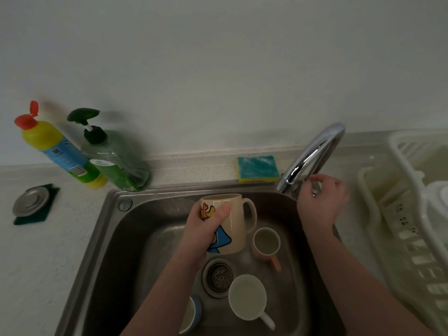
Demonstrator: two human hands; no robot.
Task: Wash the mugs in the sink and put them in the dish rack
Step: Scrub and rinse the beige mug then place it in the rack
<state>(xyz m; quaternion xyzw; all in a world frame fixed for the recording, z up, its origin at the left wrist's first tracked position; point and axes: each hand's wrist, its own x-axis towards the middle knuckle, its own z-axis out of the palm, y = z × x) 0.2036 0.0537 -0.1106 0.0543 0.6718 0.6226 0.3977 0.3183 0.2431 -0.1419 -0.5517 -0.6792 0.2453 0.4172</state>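
Note:
My left hand (206,229) grips a cream mug (236,221) with a cartoon print, held upright above the steel sink (109,238), its handle pointing right. My right hand (320,200) curls round the tap lever at the base of the chrome faucet (312,156). No water stream is visible. On the sink floor stand a small pink mug (266,243), a white mug (247,297) and a blue mug (194,314) partly hidden by my left arm. The white dish rack (400,214) sits to the right of the sink.
A yellow-and-teal sponge (258,168) lies on the ledge behind the sink. A yellow cleaner bottle (60,149) and a green pump soap bottle (116,161) stand at the back left. A metal sink plug (31,202) rests on a dark pad on the counter. The drain strainer (219,277) is uncovered.

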